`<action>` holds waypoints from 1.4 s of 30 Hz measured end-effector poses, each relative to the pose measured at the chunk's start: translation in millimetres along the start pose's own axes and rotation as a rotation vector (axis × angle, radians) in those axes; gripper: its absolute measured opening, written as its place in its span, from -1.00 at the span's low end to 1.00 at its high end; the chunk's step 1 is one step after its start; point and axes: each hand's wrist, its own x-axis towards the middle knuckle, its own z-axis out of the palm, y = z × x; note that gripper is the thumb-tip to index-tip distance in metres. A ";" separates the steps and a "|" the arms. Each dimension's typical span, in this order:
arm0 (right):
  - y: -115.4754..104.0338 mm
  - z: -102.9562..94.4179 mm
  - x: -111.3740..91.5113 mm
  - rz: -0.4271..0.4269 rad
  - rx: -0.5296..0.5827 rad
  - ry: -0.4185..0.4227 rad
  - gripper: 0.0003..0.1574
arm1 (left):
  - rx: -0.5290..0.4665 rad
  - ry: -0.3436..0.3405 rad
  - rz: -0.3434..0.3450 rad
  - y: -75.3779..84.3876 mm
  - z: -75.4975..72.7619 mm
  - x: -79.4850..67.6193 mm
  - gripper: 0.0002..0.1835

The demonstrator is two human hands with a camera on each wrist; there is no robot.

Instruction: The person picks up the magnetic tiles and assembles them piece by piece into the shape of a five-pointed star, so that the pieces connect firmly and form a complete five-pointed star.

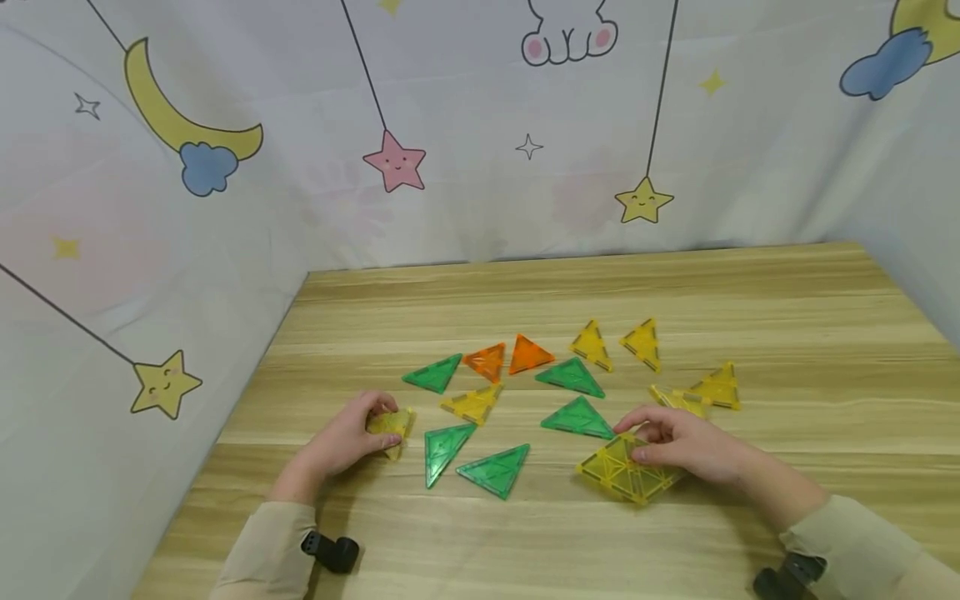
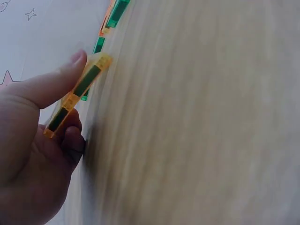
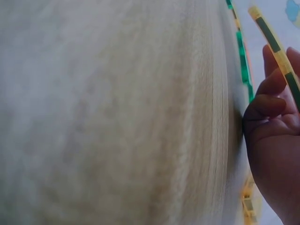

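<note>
On the wood-grain table [image 1: 510, 554], green plastic triangles [image 1: 498, 472] lie between the hands. Above it, the right hand [image 1: 686, 446] pinches a translucent yellow panel of joined triangles [image 1: 621, 477]; the left hand [image 1: 352, 433] pinches a smaller yellow plastic piece [image 1: 402, 423]. A slack right-hand grip could split the panel's seams. Only the right wrist view shows the panel's gap above the table.

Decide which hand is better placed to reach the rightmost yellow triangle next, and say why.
Likely the right hand: it is nearer the rightmost yellow triangle, while the left hand sits left of the green triangles. The right hand holds a panel of joined yellow triangles, though, so it may need freeing first.
</note>
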 end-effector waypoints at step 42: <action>-13.9 11.2 17.7 -0.004 0.034 0.018 -0.54 | -0.404 -0.089 0.096 95.2 40.7 35.3 -0.75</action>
